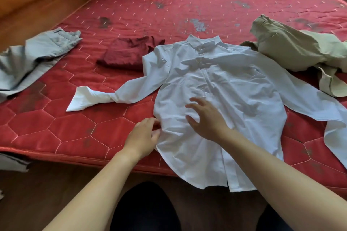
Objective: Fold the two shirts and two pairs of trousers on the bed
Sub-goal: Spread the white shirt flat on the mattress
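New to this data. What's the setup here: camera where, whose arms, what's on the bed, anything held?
No robot: a person folds laundry, and one wide-angle camera on their head looks down at their bare arms. It is the only view. On the red mattress a white shirt lies spread out, buttons up, hem over the near edge. Next to it a dark red shirt looks already folded; grey trousers lie crumpled to the left, khaki trousers to the right. The left hand is at the shirt's side edge; whether it pinches the cloth is unclear. The right hand is open, fingers spread over the shirt front.
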Available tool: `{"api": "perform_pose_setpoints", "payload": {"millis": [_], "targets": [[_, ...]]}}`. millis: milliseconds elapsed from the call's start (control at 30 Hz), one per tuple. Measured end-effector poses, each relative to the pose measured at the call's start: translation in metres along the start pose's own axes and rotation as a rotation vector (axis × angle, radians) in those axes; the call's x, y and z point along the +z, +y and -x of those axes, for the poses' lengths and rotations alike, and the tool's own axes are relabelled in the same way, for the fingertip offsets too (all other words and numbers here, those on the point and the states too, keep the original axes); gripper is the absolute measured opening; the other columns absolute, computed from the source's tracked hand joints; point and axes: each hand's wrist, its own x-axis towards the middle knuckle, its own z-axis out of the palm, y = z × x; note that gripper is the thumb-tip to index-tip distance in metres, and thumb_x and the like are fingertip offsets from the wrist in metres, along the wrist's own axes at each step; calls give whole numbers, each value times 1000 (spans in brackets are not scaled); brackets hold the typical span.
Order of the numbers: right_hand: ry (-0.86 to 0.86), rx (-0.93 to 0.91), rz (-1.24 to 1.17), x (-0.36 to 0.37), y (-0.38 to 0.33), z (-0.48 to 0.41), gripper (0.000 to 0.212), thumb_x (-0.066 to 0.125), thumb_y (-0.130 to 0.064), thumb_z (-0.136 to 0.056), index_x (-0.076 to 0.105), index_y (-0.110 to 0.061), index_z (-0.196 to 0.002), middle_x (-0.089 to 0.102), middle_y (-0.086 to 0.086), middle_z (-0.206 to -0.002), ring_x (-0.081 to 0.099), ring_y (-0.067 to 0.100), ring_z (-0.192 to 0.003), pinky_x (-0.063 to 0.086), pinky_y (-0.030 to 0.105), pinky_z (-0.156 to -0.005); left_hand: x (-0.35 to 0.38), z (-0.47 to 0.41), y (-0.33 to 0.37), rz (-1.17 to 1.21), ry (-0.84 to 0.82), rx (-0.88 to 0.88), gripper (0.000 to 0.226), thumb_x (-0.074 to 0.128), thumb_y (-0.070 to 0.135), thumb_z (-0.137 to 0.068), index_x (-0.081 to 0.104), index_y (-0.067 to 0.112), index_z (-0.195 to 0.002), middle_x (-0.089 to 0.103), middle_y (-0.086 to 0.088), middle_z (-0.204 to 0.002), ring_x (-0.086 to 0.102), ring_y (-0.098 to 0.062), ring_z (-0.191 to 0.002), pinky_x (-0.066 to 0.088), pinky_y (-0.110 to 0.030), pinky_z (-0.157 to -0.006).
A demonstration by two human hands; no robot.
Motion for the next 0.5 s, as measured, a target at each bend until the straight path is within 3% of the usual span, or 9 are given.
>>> {"api": "perform_pose_setpoints", "payload": {"millis": [133,200,267,367,433,500], "targets": [[-144,71,-57,19,-8,-19,46,57,-34,-88,51,-21,-132,38,0,-146,31,15,-136,25,27,-107,-1,4,3,-17,-27,16,24,54,26,-88,61,23,-110,64,6,-110,58,-17,-103,47,-40,-87],[-187,89,-7,26,-2,-22,44,59,-35,-86,54,-22,-128,40,-1,-144,33,17,-134,28,28,-105,-2,7,0,37,39,13,18,55,25,-87,66,22,-101,67,7,-101,60,-13,-95,47,-31,-81],[-139,94,-10,29,2,-23,33,62,-33,-84,63,-23,-115,50,-3,-134,43,18,-125,35,29,-97,-8,13,-5,96,114,-18,13,56,24,-87,69,22,-91,68,9,-90,59,-9,-85,43,-24,-73],[-25,172,-122,31,-3,-31,6,63,-24,-82,69,-24,-81,63,-3,-107,58,19,-104,44,29,-79,-20,24,-19,118,165,-100,13,55,25,-87,67,22,-81,66,11,-80,59,-9,-78,44,-27,-69],[55,224,-137,33,-13,-37,10,60,-24,-84,68,-23,-81,63,-1,-103,59,21,-98,40,28,-71,-28,34,-27,107,156,-152,15,53,28,-86,63,25,-75,64,12,-75,58,-7,-74,44,-26,-63],[110,229,-147,38,-26,-43,17,54,-30,-89,67,-21,-94,61,-1,-112,57,21,-103,40,30,-76,-33,42,-33,80,132,-193,17,52,31,-83,60,25,-69,62,11,-69,56,-8,-69,39,-25,-56]]}}
